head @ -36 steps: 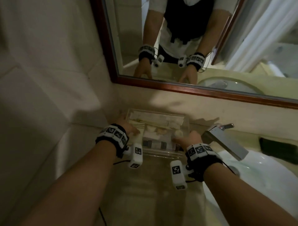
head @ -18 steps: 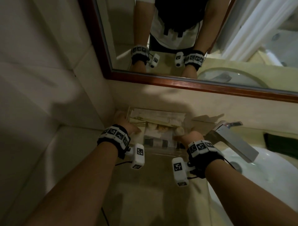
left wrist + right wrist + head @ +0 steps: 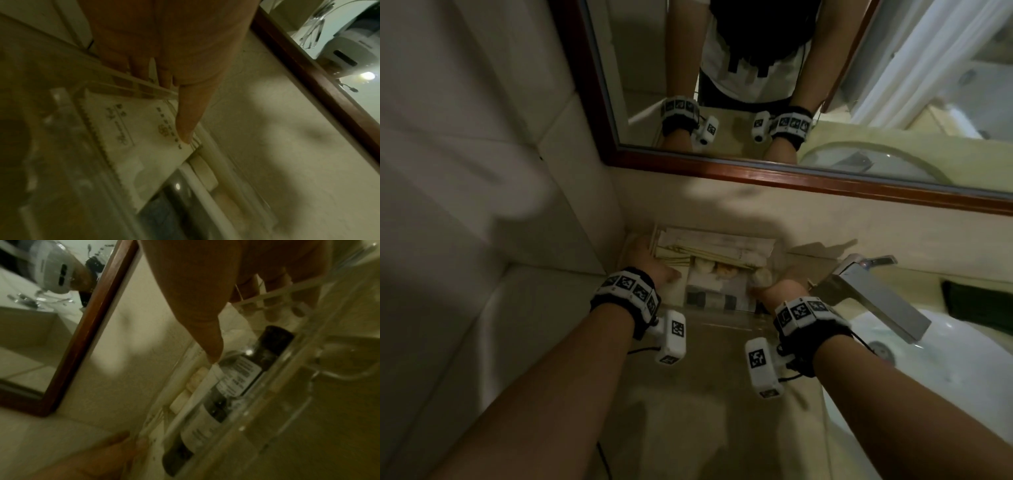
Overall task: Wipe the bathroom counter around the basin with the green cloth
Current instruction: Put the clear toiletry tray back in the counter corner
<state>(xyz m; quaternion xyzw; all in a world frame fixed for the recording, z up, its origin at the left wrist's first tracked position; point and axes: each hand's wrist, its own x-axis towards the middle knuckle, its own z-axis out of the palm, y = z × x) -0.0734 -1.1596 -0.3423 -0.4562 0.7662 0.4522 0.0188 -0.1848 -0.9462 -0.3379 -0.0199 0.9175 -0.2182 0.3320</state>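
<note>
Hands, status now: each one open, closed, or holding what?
Left hand: grips the left end of the clear tray, thumb inside.
Right hand: grips the tray's right end, thumb inside.

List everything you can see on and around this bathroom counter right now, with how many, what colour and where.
Clear plastic tray: one, transparent, counter's back corner, holding toiletries.
Paper sachets: several, white, tray's left part.
Bottle: one, dark, white label, lying in tray.
Faucet: one, chrome, right of tray.
Basin: one, white, right.
Green cloth: one, dark, behind basin.
Mirror: one, brown frame, above.
Counter: beige.
Left hand: grips tray's left end.
Right hand: grips tray's right end.
</note>
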